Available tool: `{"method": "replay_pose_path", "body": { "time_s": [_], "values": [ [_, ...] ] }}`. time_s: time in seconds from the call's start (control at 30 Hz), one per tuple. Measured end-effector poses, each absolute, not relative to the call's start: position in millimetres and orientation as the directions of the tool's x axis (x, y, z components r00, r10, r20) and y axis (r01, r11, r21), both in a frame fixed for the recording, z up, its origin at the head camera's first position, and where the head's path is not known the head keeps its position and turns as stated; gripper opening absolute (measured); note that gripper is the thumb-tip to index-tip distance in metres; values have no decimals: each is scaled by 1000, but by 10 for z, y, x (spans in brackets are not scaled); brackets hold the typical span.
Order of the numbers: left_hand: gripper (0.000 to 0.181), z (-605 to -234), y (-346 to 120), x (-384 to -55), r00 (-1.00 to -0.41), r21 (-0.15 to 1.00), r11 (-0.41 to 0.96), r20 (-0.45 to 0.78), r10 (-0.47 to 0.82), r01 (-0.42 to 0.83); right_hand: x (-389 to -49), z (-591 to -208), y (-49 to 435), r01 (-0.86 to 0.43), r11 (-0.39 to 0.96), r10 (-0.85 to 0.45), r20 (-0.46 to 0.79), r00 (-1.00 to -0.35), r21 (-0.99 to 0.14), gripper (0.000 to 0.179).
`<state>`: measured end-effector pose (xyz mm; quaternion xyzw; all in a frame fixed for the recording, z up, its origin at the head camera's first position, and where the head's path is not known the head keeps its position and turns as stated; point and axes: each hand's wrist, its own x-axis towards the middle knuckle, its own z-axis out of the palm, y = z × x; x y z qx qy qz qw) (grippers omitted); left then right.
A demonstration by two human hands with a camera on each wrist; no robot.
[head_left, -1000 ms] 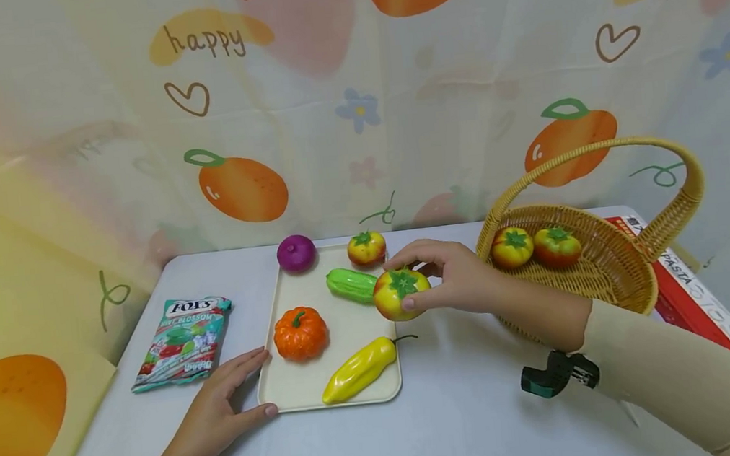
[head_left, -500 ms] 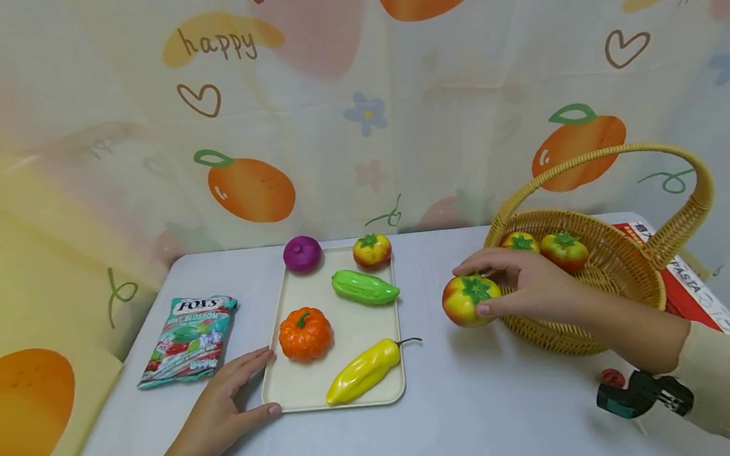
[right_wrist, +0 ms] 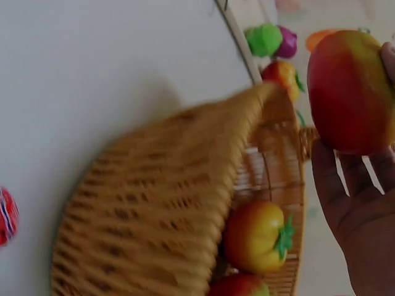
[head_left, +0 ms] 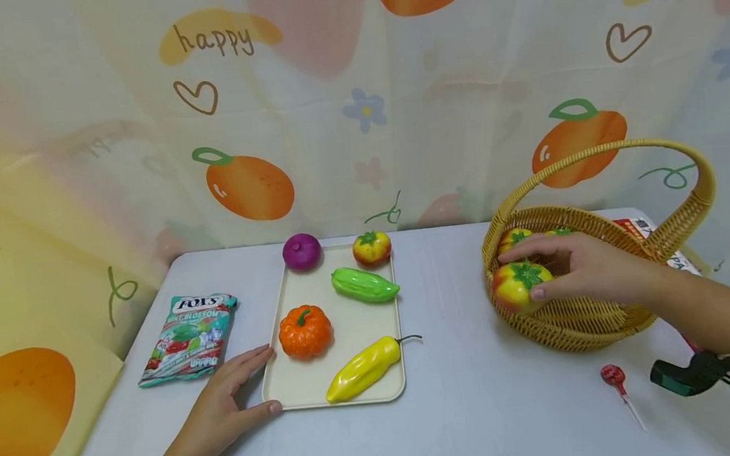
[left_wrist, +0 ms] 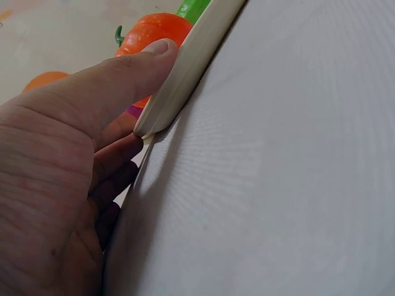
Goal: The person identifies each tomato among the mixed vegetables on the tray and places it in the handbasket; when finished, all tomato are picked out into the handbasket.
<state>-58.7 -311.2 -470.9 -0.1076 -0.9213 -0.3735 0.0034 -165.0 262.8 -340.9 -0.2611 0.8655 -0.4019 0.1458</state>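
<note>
In the head view my right hand (head_left: pixel 586 266) grips a red-and-yellow toy tomato (head_left: pixel 519 290) with a green leafy top, over the near left rim of the wicker basket (head_left: pixel 582 328). The right wrist view shows this tomato (right_wrist: pixel 347 92) above the rim, with another tomato (right_wrist: pixel 254 237) inside the basket. My left hand (head_left: pixel 224 407) rests at the front left corner of the cream tray (head_left: pixel 361 330); its thumb touches the rim. On the tray lie an orange pumpkin (head_left: pixel 305 332), a yellow pepper (head_left: pixel 364 369), a green bumpy vegetable (head_left: pixel 365 284), a purple onion (head_left: pixel 302 252) and a tomato (head_left: pixel 372 249).
A bag of Fox's sweets (head_left: pixel 189 339) lies left of the tray. In front of the basket is a red lollipop (head_left: pixel 613 375). A red-and-white box (head_left: pixel 684 263) sits behind the basket's right side, under its tall handle (head_left: pixel 599 147).
My right hand has carried the tomato rightward from the tray's right edge to over the basket. The lollipop, earlier covered by the arm, now shows. My left hand stays at the tray corner.
</note>
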Motion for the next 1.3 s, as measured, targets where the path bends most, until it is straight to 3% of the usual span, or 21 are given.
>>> {"method": "replay_pose_path", "body": {
  "time_s": [0.17, 0.4, 0.57, 1.3],
  "values": [
    [85, -4715, -3114, -573, -978, 687, 699, 92, 190, 200, -1841, -3371, 2743, -309, 527, -614, -103, -782, -792, 52],
    [85, -4737, -3096, -561, -979, 692, 696, 83, 187, 191, -2077, -3415, 2860, -334, 613, -606, -155, -780, -716, 49],
    [85, -4734, -3101, -557, -977, 690, 696, 89, 192, 200, -2196, -3533, 2907, -343, 613, -645, -199, -738, -712, 49],
    [84, -4727, -3113, -557, -977, 663, 720, 97, 190, 205, -2382, -3592, 2789, -325, 680, -683, -407, -606, -657, 48]
  ]
}}
